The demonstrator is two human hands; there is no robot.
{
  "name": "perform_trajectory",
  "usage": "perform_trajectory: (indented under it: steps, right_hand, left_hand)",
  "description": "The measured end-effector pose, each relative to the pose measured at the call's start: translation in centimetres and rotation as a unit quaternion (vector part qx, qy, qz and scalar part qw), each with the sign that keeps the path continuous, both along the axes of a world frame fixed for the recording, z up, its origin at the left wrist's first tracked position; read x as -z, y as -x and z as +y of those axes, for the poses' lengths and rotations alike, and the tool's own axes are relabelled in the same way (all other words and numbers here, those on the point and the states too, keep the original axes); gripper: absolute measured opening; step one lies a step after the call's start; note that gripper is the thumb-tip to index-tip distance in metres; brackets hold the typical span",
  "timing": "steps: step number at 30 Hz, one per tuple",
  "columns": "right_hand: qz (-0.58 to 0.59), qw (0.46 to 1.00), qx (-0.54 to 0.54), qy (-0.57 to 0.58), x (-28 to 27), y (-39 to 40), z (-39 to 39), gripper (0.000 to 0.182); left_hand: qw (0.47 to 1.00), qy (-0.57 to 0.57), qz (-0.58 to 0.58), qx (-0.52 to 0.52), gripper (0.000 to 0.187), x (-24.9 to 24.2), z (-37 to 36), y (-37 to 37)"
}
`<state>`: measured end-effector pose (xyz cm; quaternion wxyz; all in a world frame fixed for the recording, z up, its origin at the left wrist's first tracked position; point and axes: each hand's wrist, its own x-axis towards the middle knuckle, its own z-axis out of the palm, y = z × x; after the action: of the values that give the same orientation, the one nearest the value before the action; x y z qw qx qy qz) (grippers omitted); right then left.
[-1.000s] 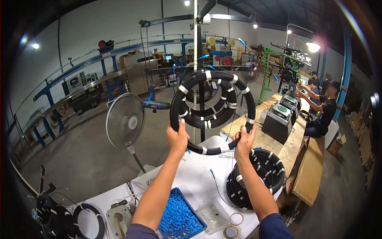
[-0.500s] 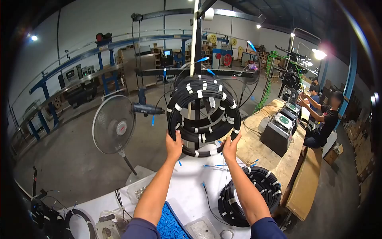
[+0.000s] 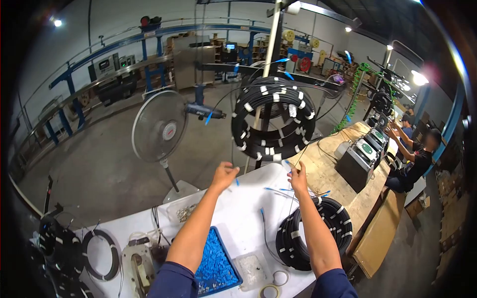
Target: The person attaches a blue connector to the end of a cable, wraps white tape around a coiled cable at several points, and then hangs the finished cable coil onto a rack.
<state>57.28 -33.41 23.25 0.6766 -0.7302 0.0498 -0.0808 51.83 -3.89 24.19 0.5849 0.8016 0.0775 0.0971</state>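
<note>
Several black cable coils (image 3: 273, 151), bound with white tape bands, hang together on the upright stand above the white table. Below them and to the left, my left hand (image 3: 224, 177) is free of the coils, its fingers loosely bent and apart. My right hand (image 3: 299, 180) is below their right side, thumb and forefinger apart. A thin cable with a blue connector (image 3: 288, 164) passes close to its fingertips; I see no grip on it. Another stack of taped black coils (image 3: 338, 218) lies on the table under my right forearm.
A blue tray (image 3: 237, 278) of small blue parts lies between my forearms, beside a clear container (image 3: 252, 268) and a tape roll (image 3: 270, 292). A standing fan (image 3: 160, 128) and a heat gun (image 3: 204, 110) are left. Co-workers sit along the wooden bench (image 3: 318, 166) at right.
Both hands have let go of the front coil and dropped away below it. That coil now hangs with the others on the stand. The view has shifted left and down.
</note>
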Motion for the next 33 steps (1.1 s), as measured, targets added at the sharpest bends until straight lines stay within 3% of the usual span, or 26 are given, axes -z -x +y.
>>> perform_trajectory:
  steps: [2, 6, 13, 18, 20, 23, 26, 27, 33]
  right_hand:
    - [0.035, 0.999, -0.031, -0.027, 2.5, 3.3, 0.1, 0.048]
    - [0.12, 0.989, -0.079, -0.037, 6.0, 13.6, 3.4, 0.037]
    - [0.158, 0.97, -0.182, -0.018, 11.7, 33.1, 9.1, 0.024]
    - [0.175, 0.97, -0.165, 0.021, 14.2, 43.7, 11.4, 0.018]
    - [0.204, 0.961, -0.182, 0.032, 15.1, 48.0, 12.1, 0.017]
    - [0.229, 0.92, -0.303, 0.098, 18.0, 53.4, 14.7, 0.018]
    - [0.2, 0.884, -0.395, 0.153, 22.3, 59.1, 17.8, 0.022]
    - [0.138, 0.888, -0.402, 0.177, 23.4, 60.8, 19.3, 0.03]
    - [0.132, 0.841, -0.363, 0.379, 20.7, 64.0, 27.7, 0.037]
  left_hand:
    - [0.99, 0.121, 0.015, 0.073, 0.028, 3.5, 0.6, 3.9]
    - [0.966, 0.241, 0.068, 0.058, 0.019, 7.3, -0.9, 16.2]
    - [0.944, 0.307, 0.122, -0.012, 0.02, 12.5, -1.1, 37.1]
    - [0.921, 0.353, 0.162, -0.024, 0.02, 15.6, -0.2, 53.8]
    - [0.92, 0.339, 0.195, -0.032, 0.018, 17.3, 0.9, 59.6]
    - [0.923, 0.277, 0.247, -0.104, 0.012, 19.3, 4.3, 66.2]
    - [0.942, 0.172, 0.211, -0.196, 0.009, 21.5, 8.4, 70.7]
    - [0.945, 0.142, 0.199, -0.217, 0.008, 22.1, 9.7, 71.7]
    - [0.933, 0.104, 0.218, -0.268, 0.015, 24.1, 13.8, 73.5]
